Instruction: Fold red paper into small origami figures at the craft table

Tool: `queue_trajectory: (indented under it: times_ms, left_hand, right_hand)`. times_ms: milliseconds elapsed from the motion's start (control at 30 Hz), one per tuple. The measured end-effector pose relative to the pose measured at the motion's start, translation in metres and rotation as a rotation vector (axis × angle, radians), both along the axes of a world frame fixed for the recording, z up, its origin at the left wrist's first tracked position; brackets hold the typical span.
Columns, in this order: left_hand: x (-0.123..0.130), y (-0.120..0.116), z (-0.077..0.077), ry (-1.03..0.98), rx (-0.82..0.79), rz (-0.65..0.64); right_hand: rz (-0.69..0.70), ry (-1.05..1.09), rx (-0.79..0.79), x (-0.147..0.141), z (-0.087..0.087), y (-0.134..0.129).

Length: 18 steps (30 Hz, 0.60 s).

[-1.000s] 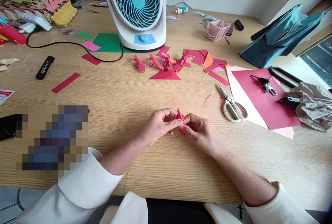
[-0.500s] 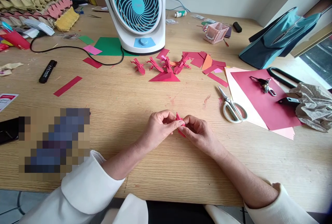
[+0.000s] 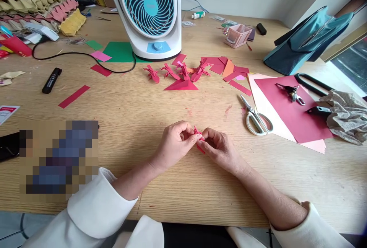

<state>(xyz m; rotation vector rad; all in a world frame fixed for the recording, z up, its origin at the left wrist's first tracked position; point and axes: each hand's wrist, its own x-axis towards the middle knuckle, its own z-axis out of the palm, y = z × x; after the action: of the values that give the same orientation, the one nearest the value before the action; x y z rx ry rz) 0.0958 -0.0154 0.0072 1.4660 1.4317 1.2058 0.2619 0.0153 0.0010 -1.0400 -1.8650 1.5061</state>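
Between my two hands is a small folded red paper piece (image 3: 201,147), held just above the wooden table. My left hand (image 3: 179,139) pinches it from the left between thumb and fingers. From the other side my right hand (image 3: 219,146) pinches it too, the two thumbs nearly meeting. Fingertips cover the middle of the paper; only its pleated upper tip and lower end show. Farther back stand several folded red paper figures (image 3: 151,73), with a folded red triangle (image 3: 182,85) in front of them.
White-handled scissors (image 3: 258,119) lie to the right, beside red sheets (image 3: 286,114) with keys on them. Behind the figures stands a fan (image 3: 156,47). A black marker (image 3: 51,80) and a red strip (image 3: 73,96) are at left; a teal bag (image 3: 298,45) is at back right.
Both hands keep their pinch on the folded paper, with only a tiny shift of the fingers. The whole view has moved slightly.
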Motion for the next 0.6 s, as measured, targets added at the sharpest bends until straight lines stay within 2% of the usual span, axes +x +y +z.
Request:
queue_trajectory:
  times_ms: [100, 333, 433, 600]
  left_hand:
    - [0.001, -0.002, -0.001, 0.087, 0.052, 0.025]
    - [-0.005, 0.001, 0.003, 0.175, 0.04, 0.005]
    - [-0.007, 0.002, 0.003, 0.088, -0.017, -0.012]
    - [-0.011, 0.005, 0.0, -0.201, -0.218, -0.087]
  right_hand:
    - [-0.009, -0.02, 0.022, -0.001, 0.001, 0.0]
    - [0.038, -0.054, 0.038, 0.001, 0.002, -0.001]
    - [0.035, -0.052, 0.059, 0.002, 0.002, -0.001]
    - [0.065, -0.033, 0.049, 0.004, 0.0, -0.001]
